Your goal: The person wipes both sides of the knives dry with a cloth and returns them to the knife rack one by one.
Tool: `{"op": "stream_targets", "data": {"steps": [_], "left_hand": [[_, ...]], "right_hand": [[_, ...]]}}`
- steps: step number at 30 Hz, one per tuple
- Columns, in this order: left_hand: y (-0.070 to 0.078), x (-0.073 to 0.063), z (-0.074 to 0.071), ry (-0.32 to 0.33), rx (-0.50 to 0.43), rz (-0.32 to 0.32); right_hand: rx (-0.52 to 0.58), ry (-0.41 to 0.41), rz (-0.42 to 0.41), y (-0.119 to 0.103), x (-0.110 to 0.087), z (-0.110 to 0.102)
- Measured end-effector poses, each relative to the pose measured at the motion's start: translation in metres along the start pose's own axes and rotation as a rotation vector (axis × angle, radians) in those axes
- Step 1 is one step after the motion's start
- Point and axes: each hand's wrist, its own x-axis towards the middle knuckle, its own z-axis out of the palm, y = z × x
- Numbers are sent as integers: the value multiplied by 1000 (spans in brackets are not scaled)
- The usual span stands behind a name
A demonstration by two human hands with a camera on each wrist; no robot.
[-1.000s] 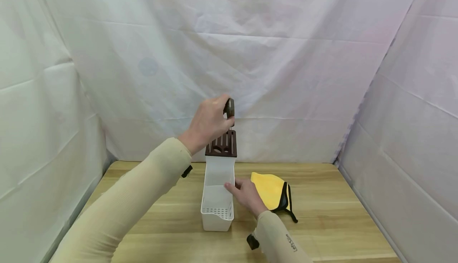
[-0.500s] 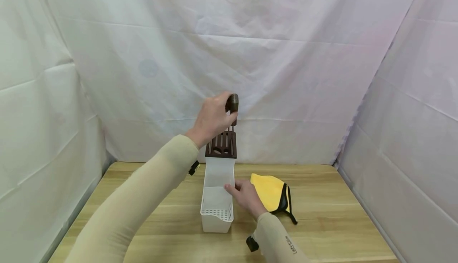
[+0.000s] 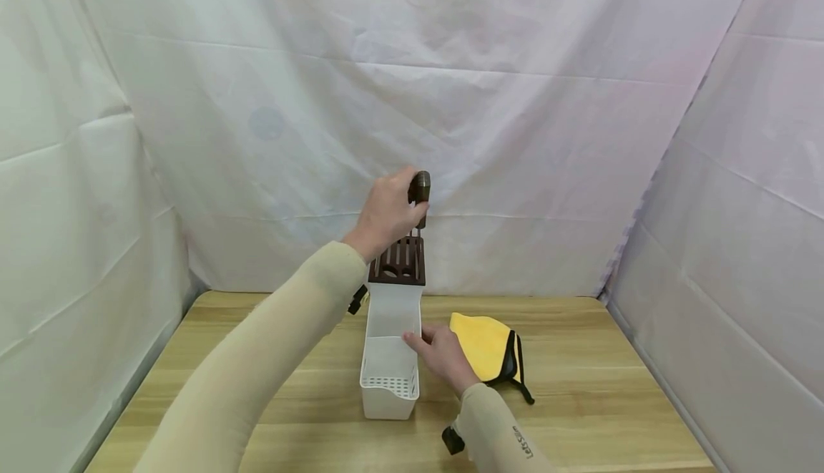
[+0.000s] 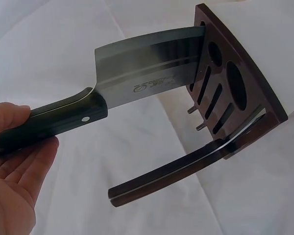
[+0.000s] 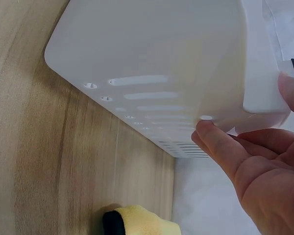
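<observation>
A white plastic knife holder [image 3: 393, 358] stands on the table, with a dark brown slotted top [image 3: 397, 262] and a perforated front compartment. My left hand [image 3: 385, 208] grips the dark handle of a cleaver [image 4: 152, 66] above it; in the left wrist view the far end of the broad blade is inside an edge slot, most of it outside. A second knife [image 4: 166, 174] with a brown handle sits in the slot at the opposite edge; my left hand hides it in the head view. My right hand [image 3: 444, 355] holds the holder's right side wall, thumb over the rim.
A yellow cloth mask [image 3: 486, 348] with black trim and straps lies right of the holder, just beyond my right hand. White curtains [image 3: 515, 122] hang behind the wooden table [image 3: 579, 387] and at both sides.
My left hand and the cleaver handle have shifted a little right, mostly in the first half second. My right hand and the holder have stayed nearly in place.
</observation>
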Motion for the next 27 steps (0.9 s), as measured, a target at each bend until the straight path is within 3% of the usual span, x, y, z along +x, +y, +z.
{"op": "stream_targets", "data": {"steps": [17, 27], "left_hand": [[-10, 0, 25, -77, 21, -101], [-14, -2, 34, -94, 30, -111]], "right_hand": [[11, -9, 33, 1, -2, -1], [-15, 2, 13, 0, -1, -3]]}}
